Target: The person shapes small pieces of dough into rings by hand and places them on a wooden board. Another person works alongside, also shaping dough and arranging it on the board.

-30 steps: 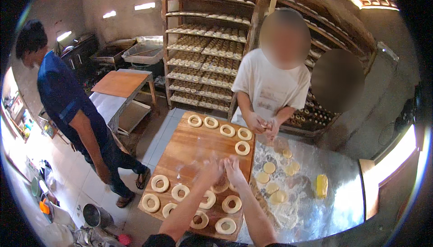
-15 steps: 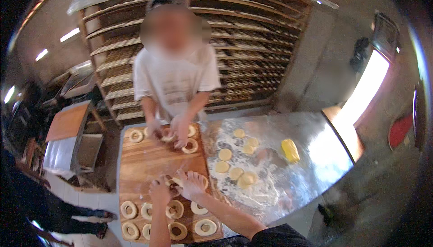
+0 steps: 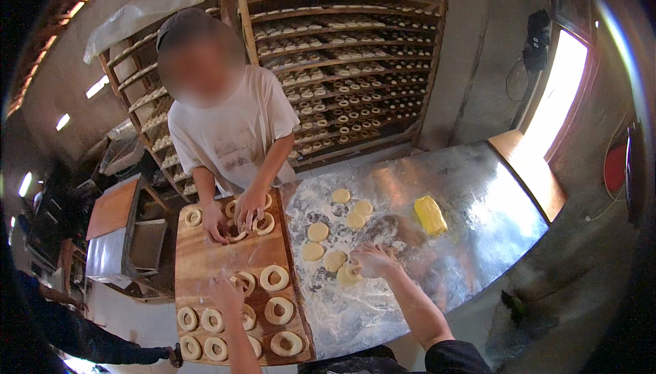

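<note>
On the wooden board, my left hand rests beside a pale dough ring, its fingers loosely apart and holding nothing I can see. My right hand is over the floured metal tabletop, fingers stretched out, at the edge of a flat round dough piece. Another dough round lies just left of it, with several more further back. Rows of dough rings cover the near part of the board; my left forearm partly hides some of them.
Across the board, a co-worker handles dough rings at its far end. A yellow block or packet sits on the metal table. Behind stands a tall rack loaded with dough rings. Another person's legs show at lower left.
My right hand has left the dough ring on the board and moved right to the dough rounds. The ring now lies on the board by my left hand. The view has shifted.
</note>
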Motion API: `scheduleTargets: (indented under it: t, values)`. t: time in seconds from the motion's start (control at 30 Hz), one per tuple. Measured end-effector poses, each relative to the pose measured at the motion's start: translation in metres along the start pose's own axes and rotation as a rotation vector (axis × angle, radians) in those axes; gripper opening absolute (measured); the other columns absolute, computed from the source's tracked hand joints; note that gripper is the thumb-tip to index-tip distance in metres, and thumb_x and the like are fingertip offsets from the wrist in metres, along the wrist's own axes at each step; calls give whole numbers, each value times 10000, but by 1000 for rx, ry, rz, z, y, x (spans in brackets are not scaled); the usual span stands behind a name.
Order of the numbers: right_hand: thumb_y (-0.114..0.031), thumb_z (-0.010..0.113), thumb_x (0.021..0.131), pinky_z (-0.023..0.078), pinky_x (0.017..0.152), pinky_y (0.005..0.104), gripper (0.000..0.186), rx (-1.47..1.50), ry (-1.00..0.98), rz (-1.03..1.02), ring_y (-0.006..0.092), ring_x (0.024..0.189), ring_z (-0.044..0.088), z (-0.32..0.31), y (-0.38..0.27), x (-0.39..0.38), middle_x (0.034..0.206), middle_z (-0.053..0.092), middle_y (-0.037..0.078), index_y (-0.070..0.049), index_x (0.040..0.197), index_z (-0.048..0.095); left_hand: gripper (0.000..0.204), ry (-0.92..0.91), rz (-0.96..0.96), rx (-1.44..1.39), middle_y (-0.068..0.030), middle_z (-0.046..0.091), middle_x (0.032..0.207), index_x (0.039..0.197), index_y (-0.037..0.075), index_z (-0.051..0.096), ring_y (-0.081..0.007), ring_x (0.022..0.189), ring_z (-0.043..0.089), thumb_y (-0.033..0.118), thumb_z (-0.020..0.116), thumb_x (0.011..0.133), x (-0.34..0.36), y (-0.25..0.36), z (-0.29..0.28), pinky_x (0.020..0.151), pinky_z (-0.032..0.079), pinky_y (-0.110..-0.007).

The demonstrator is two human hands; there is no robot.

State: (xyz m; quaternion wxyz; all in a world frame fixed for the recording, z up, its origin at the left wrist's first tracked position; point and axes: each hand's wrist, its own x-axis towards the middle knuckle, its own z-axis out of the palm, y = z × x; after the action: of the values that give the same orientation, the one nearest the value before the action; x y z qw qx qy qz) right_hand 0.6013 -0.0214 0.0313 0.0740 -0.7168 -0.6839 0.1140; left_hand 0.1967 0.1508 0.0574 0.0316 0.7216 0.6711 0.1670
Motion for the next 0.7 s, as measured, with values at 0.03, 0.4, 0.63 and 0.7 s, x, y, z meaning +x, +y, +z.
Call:
scheduleTargets:
  t: [0.03,0.4,0.63,0.7]
  values:
    - [-274,727,837,450,958,456,375,158,-93,51,340,1018,597,-10,4,1,1127,628,116,-82,1127,587,536,70,-40,-8,-223,566,1257,1369,112,522,-414,1131,553,272,710,893,-13,20,-8,942,468,-528]
    - [-88,737,885,511,766,337,403,988,192,170,163,889,600,-51,15,-74,971,616,75,-51,1209,501,434,-785,221,-690,-194,732,991,1271,21,579,-323,894,725,364,596,1005,-161,248,15,763,553,-432]
    - [-72,732,839,509,821,391,499,1155,67,517,258,965,635,-9,59,-125,1033,629,141,-76,1295,529,314,-439,334,-535,-183,682,931,1150,49,593,-392,874,669,250,673,923,-175,246,58,764,544,-487]
    - [-108,728,811,480,895,456,516,525,122,539,335,1067,597,-6,53,-141,1131,598,187,-83,1293,546,339,-277,478,-457,-176,668,969,1164,77,595,-386,919,657,274,698,907,-176,248,69,768,544,-484]
